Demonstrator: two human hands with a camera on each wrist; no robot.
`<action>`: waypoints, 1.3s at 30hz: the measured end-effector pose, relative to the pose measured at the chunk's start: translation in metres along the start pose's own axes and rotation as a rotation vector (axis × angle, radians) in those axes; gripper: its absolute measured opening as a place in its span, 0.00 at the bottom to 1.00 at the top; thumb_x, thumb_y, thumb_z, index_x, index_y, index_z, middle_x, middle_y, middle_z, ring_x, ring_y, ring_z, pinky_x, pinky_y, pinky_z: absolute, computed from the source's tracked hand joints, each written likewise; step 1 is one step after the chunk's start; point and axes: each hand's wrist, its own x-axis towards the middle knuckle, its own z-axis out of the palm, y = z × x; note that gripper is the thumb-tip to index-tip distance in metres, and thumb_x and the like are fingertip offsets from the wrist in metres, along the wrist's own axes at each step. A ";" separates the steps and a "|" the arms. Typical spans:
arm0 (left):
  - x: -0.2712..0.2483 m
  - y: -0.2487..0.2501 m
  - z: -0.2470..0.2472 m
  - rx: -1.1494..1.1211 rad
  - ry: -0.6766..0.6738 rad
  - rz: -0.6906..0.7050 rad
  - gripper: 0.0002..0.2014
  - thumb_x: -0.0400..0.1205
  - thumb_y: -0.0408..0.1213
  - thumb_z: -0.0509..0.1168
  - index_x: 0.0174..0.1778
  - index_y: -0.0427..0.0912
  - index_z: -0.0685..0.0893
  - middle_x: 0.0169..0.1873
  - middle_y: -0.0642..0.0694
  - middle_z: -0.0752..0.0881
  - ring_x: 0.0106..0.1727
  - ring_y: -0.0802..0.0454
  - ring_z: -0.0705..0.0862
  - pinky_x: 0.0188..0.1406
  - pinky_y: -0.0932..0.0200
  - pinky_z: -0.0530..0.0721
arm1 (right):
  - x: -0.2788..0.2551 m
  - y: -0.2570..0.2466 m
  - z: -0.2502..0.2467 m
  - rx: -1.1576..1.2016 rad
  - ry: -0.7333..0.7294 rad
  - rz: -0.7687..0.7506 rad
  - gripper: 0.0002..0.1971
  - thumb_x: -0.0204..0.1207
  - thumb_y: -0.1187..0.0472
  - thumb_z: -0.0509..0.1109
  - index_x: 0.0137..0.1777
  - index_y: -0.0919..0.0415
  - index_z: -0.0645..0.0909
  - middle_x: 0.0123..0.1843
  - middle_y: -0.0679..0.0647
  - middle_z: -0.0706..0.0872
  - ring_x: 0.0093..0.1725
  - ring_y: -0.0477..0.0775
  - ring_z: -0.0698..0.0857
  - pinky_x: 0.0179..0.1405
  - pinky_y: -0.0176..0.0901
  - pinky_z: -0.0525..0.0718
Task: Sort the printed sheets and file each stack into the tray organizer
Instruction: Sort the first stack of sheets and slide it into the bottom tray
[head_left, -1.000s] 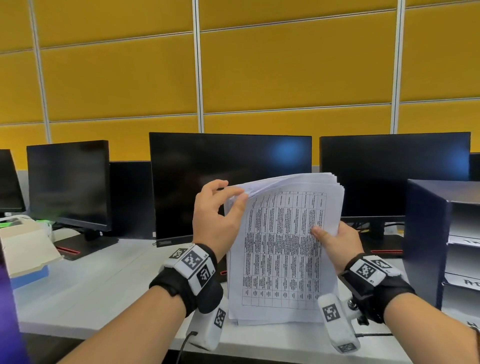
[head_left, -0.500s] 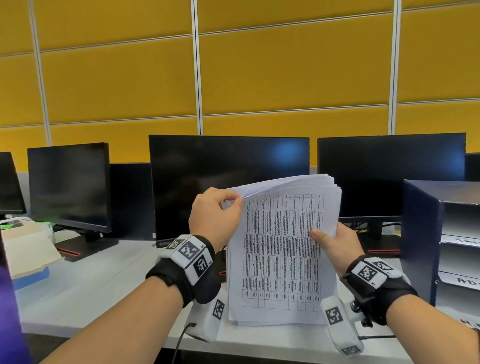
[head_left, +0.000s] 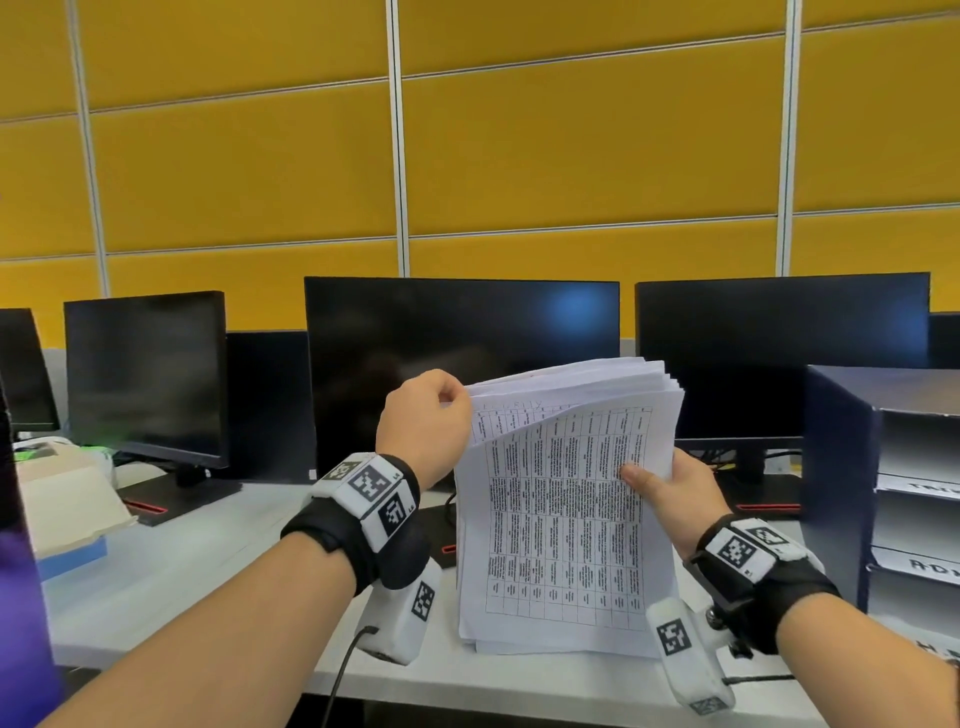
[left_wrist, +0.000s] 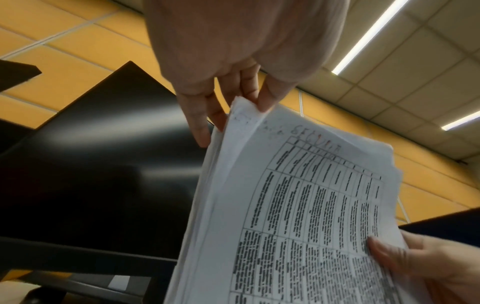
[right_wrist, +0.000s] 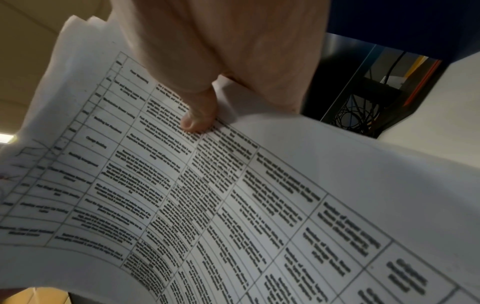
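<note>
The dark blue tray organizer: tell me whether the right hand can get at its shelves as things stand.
Probably not yet. The right hand grips the stack of printed table sheets, so it is occupied. The dark blue tray organizer stands close on that side with nothing visible between them.

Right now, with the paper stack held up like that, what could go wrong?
1. The left hand pinches only the top corner of the paper stack, with sheets fanned at the top edge; some could slip out and mix.
2. The right hand holds one side edge alone with its thumb on the front page; the stack curves and may sag or spill onto the desk.
</note>
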 end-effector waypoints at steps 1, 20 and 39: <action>0.000 -0.001 0.000 0.012 0.003 0.020 0.06 0.85 0.40 0.61 0.43 0.48 0.82 0.40 0.53 0.84 0.45 0.54 0.83 0.45 0.56 0.86 | 0.000 0.000 0.000 0.003 -0.003 -0.001 0.16 0.77 0.66 0.70 0.64 0.64 0.80 0.58 0.58 0.88 0.57 0.59 0.86 0.64 0.63 0.81; -0.009 -0.017 0.009 0.245 0.060 0.429 0.06 0.80 0.34 0.69 0.45 0.46 0.91 0.42 0.52 0.90 0.45 0.50 0.86 0.47 0.51 0.87 | 0.000 0.003 -0.001 0.002 0.011 0.017 0.17 0.77 0.64 0.70 0.65 0.63 0.80 0.58 0.57 0.88 0.58 0.57 0.86 0.64 0.62 0.81; -0.012 -0.029 0.004 0.158 0.073 0.295 0.08 0.83 0.32 0.61 0.44 0.49 0.81 0.38 0.48 0.84 0.40 0.46 0.82 0.39 0.48 0.84 | -0.004 0.001 -0.001 0.000 0.013 -0.007 0.15 0.77 0.65 0.70 0.64 0.63 0.80 0.58 0.56 0.88 0.57 0.56 0.86 0.65 0.59 0.80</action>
